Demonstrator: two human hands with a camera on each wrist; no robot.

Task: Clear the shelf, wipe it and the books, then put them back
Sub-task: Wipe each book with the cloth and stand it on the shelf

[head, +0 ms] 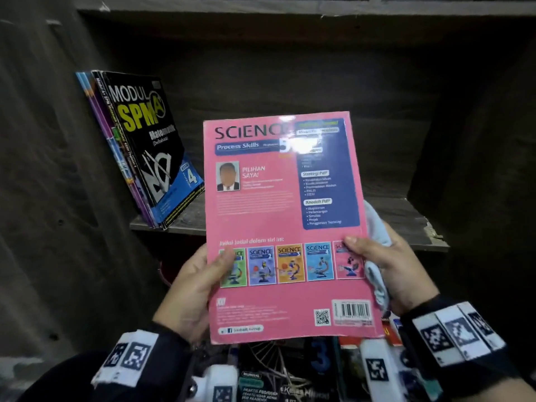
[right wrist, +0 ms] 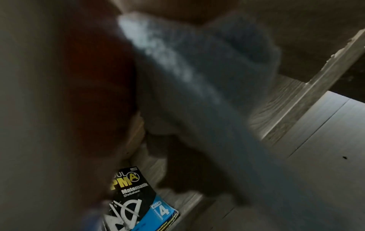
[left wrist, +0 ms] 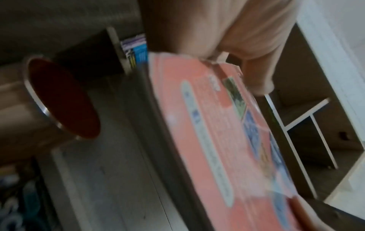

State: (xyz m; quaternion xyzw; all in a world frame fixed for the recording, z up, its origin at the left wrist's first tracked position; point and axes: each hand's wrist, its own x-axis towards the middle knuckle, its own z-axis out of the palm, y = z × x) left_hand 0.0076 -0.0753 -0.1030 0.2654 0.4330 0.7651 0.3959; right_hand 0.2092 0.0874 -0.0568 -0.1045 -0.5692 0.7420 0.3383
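I hold a pink Science book (head: 278, 221) upright in front of the shelf (head: 406, 216), back cover toward me. My left hand (head: 197, 282) grips its lower left edge, thumb on the cover. My right hand (head: 388, 262) grips the lower right edge, thumb on the cover, with a pale blue cloth (head: 374, 250) bunched between palm and book. The left wrist view shows the book (left wrist: 213, 140) blurred under my thumb (left wrist: 254, 73). The cloth (right wrist: 187, 81) fills the right wrist view. A few books, a black Modul SPM book (head: 150, 146) in front, lean at the shelf's left end.
Several more books (head: 290, 372) lie in a pile below my hands. The dark wooden cabinet wall (head: 43, 169) closes in on the left, another shelf board (head: 290, 10) above. A round red-topped stool (left wrist: 63, 96) stands on the pale floor (left wrist: 110, 179) beneath.
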